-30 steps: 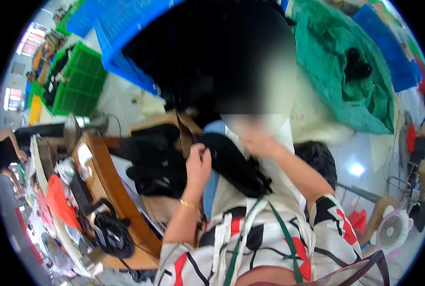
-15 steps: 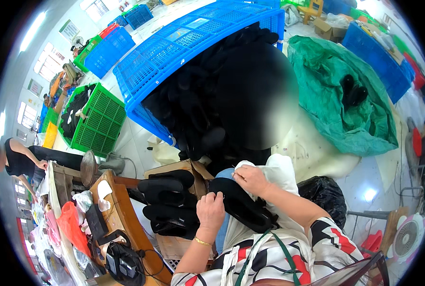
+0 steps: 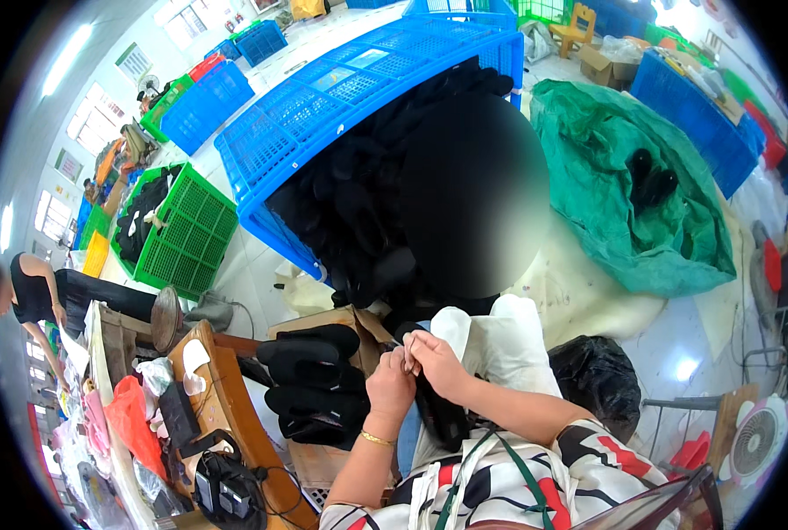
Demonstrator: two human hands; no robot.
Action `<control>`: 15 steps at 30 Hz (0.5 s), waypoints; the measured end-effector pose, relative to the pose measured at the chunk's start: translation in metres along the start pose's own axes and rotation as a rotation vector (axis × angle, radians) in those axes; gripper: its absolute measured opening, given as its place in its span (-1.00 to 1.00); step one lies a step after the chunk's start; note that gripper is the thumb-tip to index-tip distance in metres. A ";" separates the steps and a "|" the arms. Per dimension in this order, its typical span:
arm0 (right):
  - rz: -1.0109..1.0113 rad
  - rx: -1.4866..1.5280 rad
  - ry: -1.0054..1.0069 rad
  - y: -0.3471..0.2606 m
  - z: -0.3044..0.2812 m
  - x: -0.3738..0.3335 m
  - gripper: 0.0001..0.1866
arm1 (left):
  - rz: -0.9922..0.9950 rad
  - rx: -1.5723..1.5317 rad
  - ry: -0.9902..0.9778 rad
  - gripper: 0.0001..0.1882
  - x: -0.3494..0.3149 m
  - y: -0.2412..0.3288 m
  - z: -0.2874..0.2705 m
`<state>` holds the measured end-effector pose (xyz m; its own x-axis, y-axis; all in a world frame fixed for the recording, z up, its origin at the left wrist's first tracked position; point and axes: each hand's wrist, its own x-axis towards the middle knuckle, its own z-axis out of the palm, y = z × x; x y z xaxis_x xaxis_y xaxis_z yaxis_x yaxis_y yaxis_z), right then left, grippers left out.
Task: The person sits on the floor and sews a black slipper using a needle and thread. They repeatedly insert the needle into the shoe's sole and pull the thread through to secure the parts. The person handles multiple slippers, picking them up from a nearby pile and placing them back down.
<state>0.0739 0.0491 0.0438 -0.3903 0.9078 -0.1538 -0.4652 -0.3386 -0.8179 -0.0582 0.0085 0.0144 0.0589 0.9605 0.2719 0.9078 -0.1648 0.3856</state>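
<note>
A black slipper [image 3: 443,415] lies tilted over my lap, its upper part hidden behind my hands. My left hand [image 3: 390,386] is closed at the slipper's upper left edge, seemingly gripping it. Pressed fingertip to fingertip against it, my right hand [image 3: 438,364] is closed in a pinch; whatever it holds is too small to make out. Just left of my hands, several black slippers [image 3: 314,389] are stacked on a cardboard box [image 3: 319,459].
Ahead stands a large blue crate [image 3: 314,97] full of black slippers. A green sack [image 3: 588,159] spreads to its right; a black plastic bag [image 3: 595,375] sits by my knee. At left are a wooden table [image 3: 213,389], a green crate [image 3: 195,234] and a person [image 3: 36,287].
My right hand has moved left and down from the slipper's far edge to meet my left hand. My left hand has shifted slightly. The slipper has turned and is more covered.
</note>
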 end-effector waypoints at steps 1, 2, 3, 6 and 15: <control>-0.038 -0.001 -0.006 -0.008 0.000 -0.002 -0.72 | 0.072 -0.027 0.046 -0.63 0.010 0.002 -0.005; -0.067 -0.001 -0.016 -0.014 -0.002 -0.003 -0.72 | 0.133 -0.050 0.090 -0.64 0.019 0.005 -0.012; -0.098 0.016 -0.019 -0.022 -0.003 -0.002 -0.72 | 0.209 -0.061 0.095 -0.64 0.030 0.006 -0.017; -0.166 0.069 -0.044 -0.034 -0.011 -0.011 -0.71 | 0.401 -0.104 0.054 -0.62 0.051 0.009 -0.036; -0.115 0.200 0.005 -0.005 -0.053 -0.059 -0.68 | 0.598 -0.196 -0.400 -0.65 0.025 0.022 -0.020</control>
<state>0.1414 0.0102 0.0281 -0.3216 0.9444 -0.0688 -0.6549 -0.2743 -0.7042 -0.0455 0.0244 0.0475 0.7004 0.6962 0.1573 0.5847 -0.6860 0.4331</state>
